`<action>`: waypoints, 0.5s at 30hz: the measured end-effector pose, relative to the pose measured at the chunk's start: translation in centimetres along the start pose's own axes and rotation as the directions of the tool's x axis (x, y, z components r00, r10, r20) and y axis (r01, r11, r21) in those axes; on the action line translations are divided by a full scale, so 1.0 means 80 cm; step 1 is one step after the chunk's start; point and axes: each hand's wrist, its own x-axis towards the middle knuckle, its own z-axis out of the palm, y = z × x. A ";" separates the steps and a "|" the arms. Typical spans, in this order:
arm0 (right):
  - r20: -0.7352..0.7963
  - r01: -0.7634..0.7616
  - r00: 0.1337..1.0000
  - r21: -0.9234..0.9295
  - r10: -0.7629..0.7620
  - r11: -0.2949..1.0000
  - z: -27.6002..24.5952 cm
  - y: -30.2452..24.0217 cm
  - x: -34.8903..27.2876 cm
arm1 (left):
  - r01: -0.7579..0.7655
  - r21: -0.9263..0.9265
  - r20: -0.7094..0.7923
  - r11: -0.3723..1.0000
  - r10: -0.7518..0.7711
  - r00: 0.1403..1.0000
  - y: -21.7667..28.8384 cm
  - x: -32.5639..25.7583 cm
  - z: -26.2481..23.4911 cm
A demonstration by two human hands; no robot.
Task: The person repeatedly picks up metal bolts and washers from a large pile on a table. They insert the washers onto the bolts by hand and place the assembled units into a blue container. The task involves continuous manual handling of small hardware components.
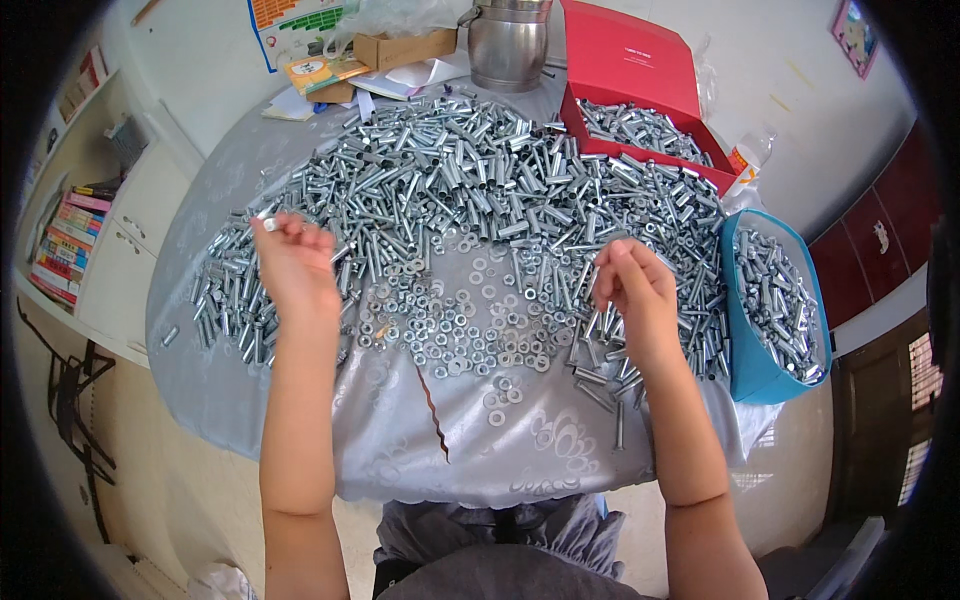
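My left hand point(298, 268) is raised over the left part of the metal pile, its fingers pinched on a small shiny metal piece point(267, 221). Only the end of that piece shows, so its exact kind is unclear. Over the right part, my right hand point(640, 292) has thumb and fingers pressed together; whatever they hold is hidden. Beneath and beyond both hands spreads a large heap of silver bolts and metal sleeves point(480, 160). Loose washers and nuts point(450, 325) lie between the hands. Several bolts point(600, 380) lie just below my right hand.
A red box point(650, 150) with its lid up holds more metal parts at the back right. A blue fabric bin point(750, 340) of bolts stands at the right edge. Behind the heap are a steel pot point(508, 45) and a cardboard box point(405, 48). Grey cloth point(400, 440) covers the table.
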 end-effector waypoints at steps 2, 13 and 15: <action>-0.090 -0.046 0.994 0.122 0.057 0.991 -0.002 -0.001 0.003 | -0.009 -0.127 -0.108 0.992 -0.005 0.994 0.016 0.029 -0.020; -0.102 -0.067 0.989 0.360 0.111 0.931 -0.008 -0.003 0.007 | 0.101 -0.197 0.000 0.975 -0.103 0.995 0.028 0.041 -0.022; -0.087 -0.084 0.988 0.376 0.125 0.923 -0.008 -0.002 0.007 | 0.083 -0.027 0.043 0.996 -0.081 0.996 0.023 0.031 -0.009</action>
